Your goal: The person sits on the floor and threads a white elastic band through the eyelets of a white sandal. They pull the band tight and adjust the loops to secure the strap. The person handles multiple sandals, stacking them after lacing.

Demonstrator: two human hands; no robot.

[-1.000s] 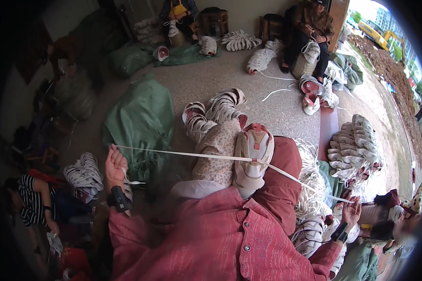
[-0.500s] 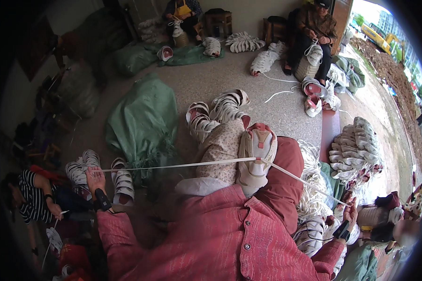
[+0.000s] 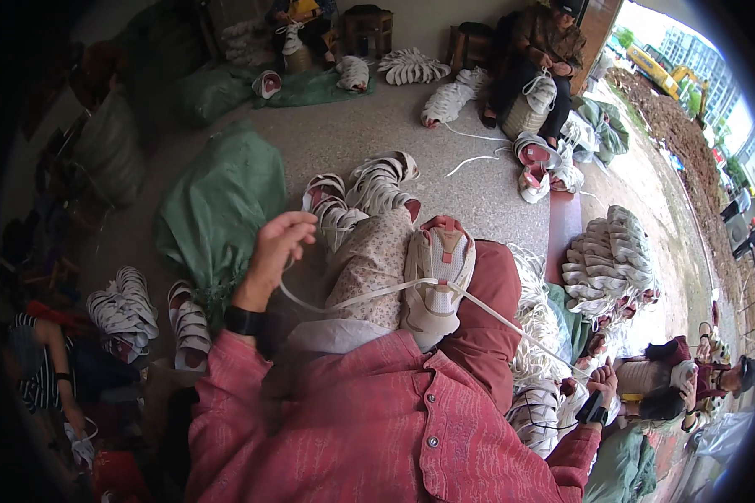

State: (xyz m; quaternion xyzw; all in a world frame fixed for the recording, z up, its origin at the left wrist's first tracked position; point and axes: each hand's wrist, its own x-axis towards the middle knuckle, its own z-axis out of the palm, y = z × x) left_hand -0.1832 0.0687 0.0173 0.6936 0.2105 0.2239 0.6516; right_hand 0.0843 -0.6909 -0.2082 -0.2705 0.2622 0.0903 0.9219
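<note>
On my lap lies a beige and white shoe upper [image 3: 430, 313] with a mesh panel and red trim. A flat white shoelace [image 3: 376, 294] crosses it, passing through near its middle. My left hand [image 3: 278, 251] is raised to the left of the shoe, fingers curled, the slack left length of lace running up into it. Out to the right, my right hand [image 3: 602, 381] pinches the other length, which runs fairly straight from the shoe. Its fingertips are small in the view.
Loose white laces [image 3: 528, 331] heap beside my right leg. Stacked shoe uppers [image 3: 612, 260] stand farther right, and more uppers [image 3: 386, 180] lie beyond my knees. A green sack [image 3: 222, 193] is at the left. Co-workers sit around, one person [image 3: 549, 50] at the back right.
My left hand has come in from the far left toward the shoe and risen, and the left lace has gone from taut to slack. My right hand has shifted slightly inward.
</note>
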